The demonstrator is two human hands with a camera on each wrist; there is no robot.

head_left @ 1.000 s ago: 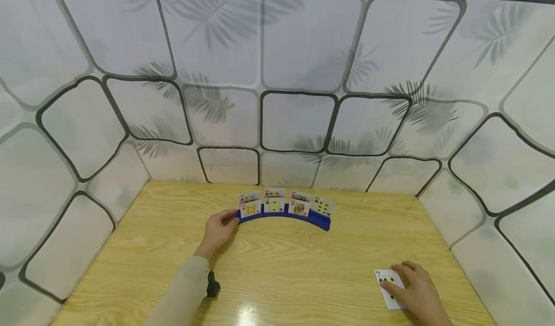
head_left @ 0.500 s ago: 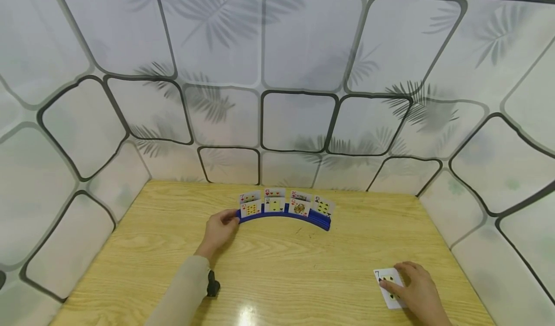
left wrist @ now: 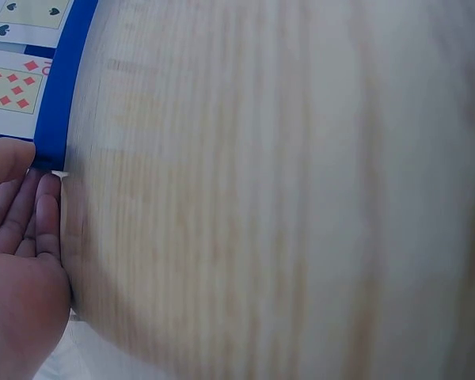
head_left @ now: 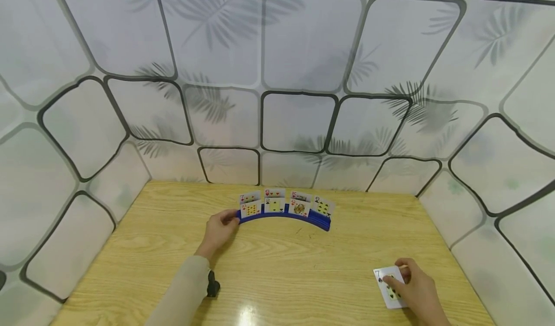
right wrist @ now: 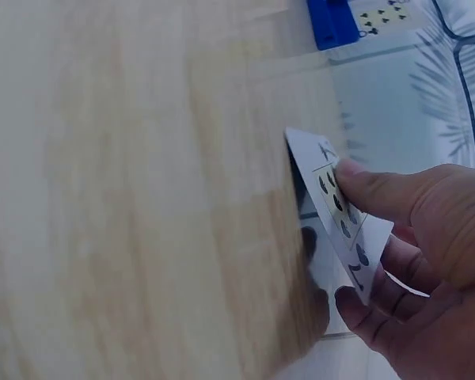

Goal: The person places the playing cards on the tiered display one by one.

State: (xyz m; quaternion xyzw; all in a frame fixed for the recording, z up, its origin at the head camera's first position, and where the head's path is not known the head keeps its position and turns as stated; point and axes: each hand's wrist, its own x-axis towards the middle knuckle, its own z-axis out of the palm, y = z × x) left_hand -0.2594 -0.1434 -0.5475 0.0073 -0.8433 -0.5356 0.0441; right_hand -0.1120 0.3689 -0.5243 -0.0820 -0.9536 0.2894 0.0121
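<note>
A curved blue card holder [head_left: 284, 215] stands toward the back of the table, with playing cards upright in two rows. My left hand [head_left: 218, 232] grips its left end between thumb and fingers; the left wrist view shows the thumb tip [left wrist: 16, 158] right at the holder's corner beside the ten of diamonds [left wrist: 6, 95]. At the front right, my right hand [head_left: 419, 290] pinches a seven of spades playing card [head_left: 390, 301]. In the right wrist view the card [right wrist: 317, 162] is tilted, with the thumb on its face and the fingers behind it.
The front row of the holder includes a queen of diamonds [head_left: 299, 207]; a king [head_left: 301, 195] shows behind it. A card with black clubs [head_left: 323, 206] leans at the holder's right end. Pale patterned fabric walls [head_left: 299, 123] enclose the wooden table [head_left: 277, 268].
My right fingers have slid under the far edge of the seven of spades and now pinch it, thumb on top. The left hand and the card holder stay put.
</note>
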